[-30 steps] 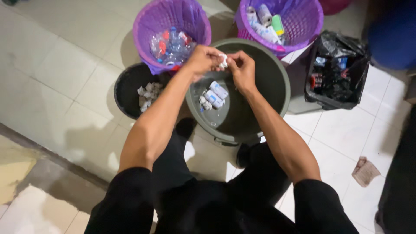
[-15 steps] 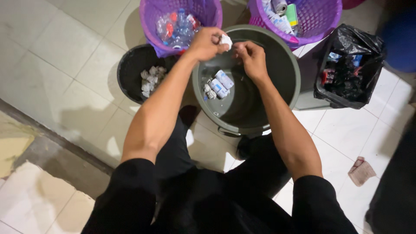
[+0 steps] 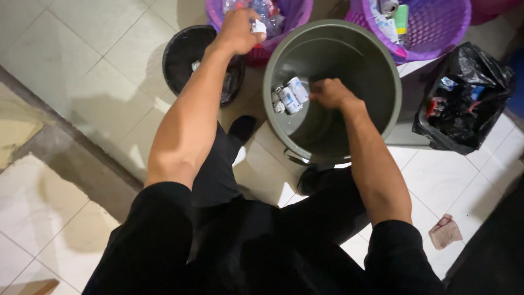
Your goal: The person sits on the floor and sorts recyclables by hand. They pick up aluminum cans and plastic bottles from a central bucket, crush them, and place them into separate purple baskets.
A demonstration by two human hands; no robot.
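- The tiled floor [image 3: 82,71] is filling the left side and lower right of the frame, pale squares with a darker strip running diagonally at the left.
- The person is sitting low, dark trousers taking up the bottom centre, both bare forearms stretching up towards the containers.
- The grey bucket [image 3: 390,93] is sitting in the upper centre, open mouth facing the camera, a few small white bottles [image 3: 292,94] lying on its bottom at the left side.
- A black bag [image 3: 469,104] is slumping at the right edge, open, with mixed litter showing inside.
- Two purple baskets are lining the top edge: the left purple basket [image 3: 297,13] just behind the grey bucket's rim, holding clear plastic bottles, and the right purple basket [image 3: 445,30] at upper right with more containers in it.
- A black bin [image 3: 180,54] is standing at upper left, just beside the grey bucket, pale scraps inside it, partly hidden by the arm.
- The left hand [image 3: 237,30] is hovering at the top, between the black bin and the left purple basket, its grip closing around a small white piece [image 3: 258,26].
- The right hand [image 3: 330,92] is reaching down inside the grey bucket, just beside the white bottles; its grip is curling shut, though I cannot tell whether anything is in it.
- A crumpled pinkish wrapper [image 3: 445,232] is lying on the floor at lower right.
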